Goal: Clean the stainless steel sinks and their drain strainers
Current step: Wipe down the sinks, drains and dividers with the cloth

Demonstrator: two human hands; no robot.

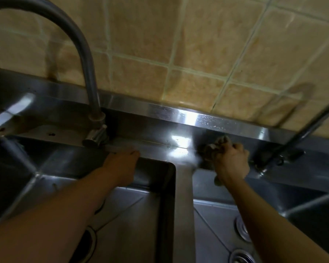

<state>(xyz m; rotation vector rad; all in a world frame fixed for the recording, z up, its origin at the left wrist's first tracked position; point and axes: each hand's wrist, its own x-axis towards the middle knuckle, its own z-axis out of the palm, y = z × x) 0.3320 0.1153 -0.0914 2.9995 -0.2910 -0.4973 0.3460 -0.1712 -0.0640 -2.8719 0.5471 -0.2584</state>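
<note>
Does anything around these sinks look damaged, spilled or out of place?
Nothing looks broken or askew. Water droplets speckle the steel ledge behind the basins, ahead of the right hand, which grips a scrubbing cloth. Dark stains mark the tiled wall behind the tall faucet.

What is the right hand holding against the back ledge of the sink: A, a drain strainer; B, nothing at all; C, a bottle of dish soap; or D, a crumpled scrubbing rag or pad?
D: the right hand has its fingers curled around a dark crumpled rag or pad and presses it against the back ledge, while the drain strainers lie untouched in the basin below.
</note>
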